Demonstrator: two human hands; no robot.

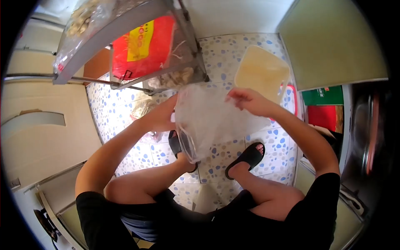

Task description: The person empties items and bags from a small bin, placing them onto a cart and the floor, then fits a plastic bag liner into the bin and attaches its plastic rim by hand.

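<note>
A clear plastic bag [216, 121] hangs in front of me, over the floor between my feet. My left hand [163, 115] is closed on the bag's left edge, with some fingers hidden behind the film. On the other side, my right hand [249, 101] hovers over the bag's upper right part. Its fingers are loosely bent and apart, slightly blurred, with nothing visible between them. Beyond the right hand, a whitish plastic container [260, 68] rests on the tiled floor.
A grey rack [125, 31] at upper left holds a red and yellow package [143, 46] and bagged goods. At right, an open cabinet holds a green box [324, 96]. Black slippers [250, 157] are on my feet. More bagged goods [143, 110] lie behind my left forearm.
</note>
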